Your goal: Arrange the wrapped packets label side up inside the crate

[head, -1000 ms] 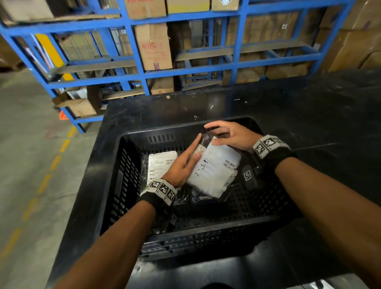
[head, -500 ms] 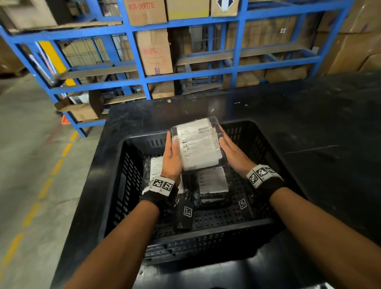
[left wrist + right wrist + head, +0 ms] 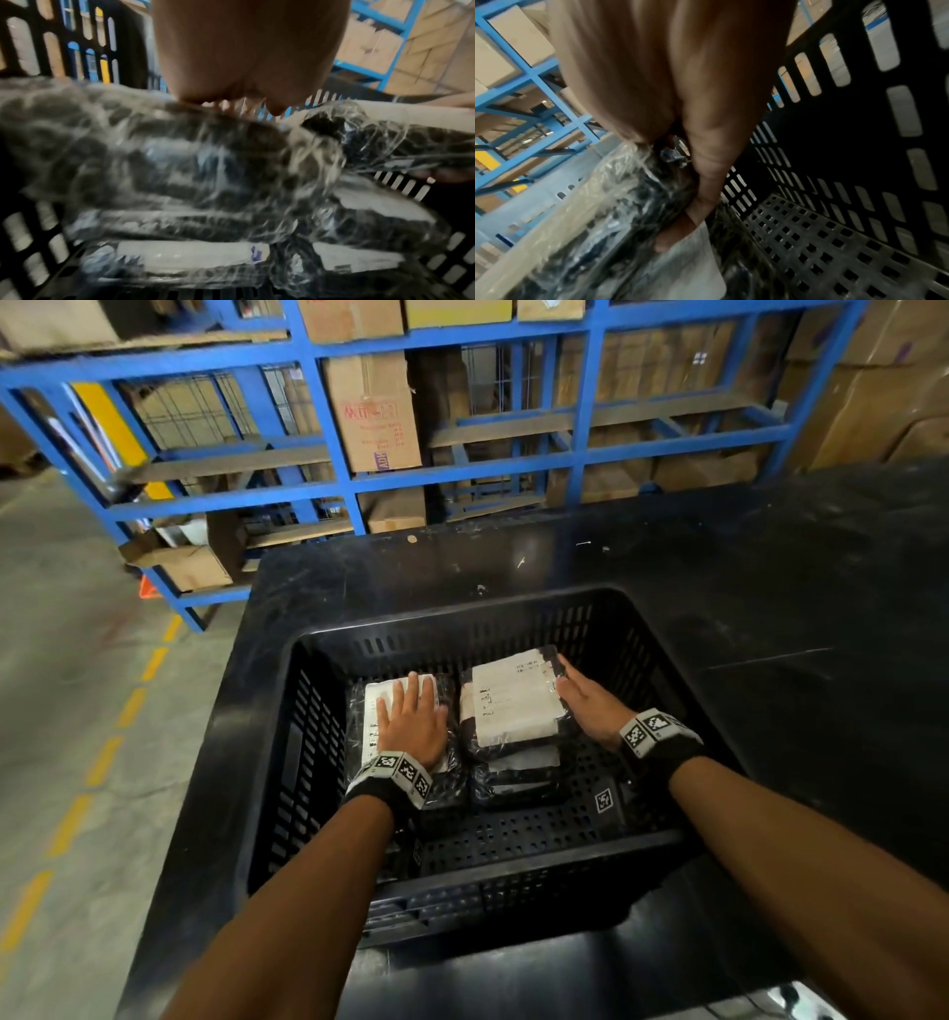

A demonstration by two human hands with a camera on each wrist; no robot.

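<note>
A black slotted crate (image 3: pixel 462 613) stands on a black table. Inside it lie several clear-wrapped dark packets with white labels. My left hand (image 3: pixel 411 721) lies flat, fingers straight, on the left packet (image 3: pixel 371 711), whose label faces up. The right packet (image 3: pixel 513 706) is label up and sits slightly raised over another labelled packet (image 3: pixel 524 760). My right hand (image 3: pixel 590 701) holds the right packet's right edge, with fingers on top. In the right wrist view the thumb (image 3: pixel 680 229) reaches under that edge. The left wrist view shows my palm (image 3: pixel 246 50) pressing on crinkled wrap (image 3: pixel 154 152).
The crate's floor (image 3: pixel 513 834) shows bare near its front wall and right of the packets (image 3: pixel 834 243). The black table (image 3: pixel 770 567) stretches right and back. Blue racks with cartons (image 3: pixel 369 403) stand behind. A concrete floor with a yellow dashed line (image 3: pixel 102 762) lies left.
Both hands carried one packet above the crate; it has come down onto the right stack. My left hand let go and moved onto the left packet.
</note>
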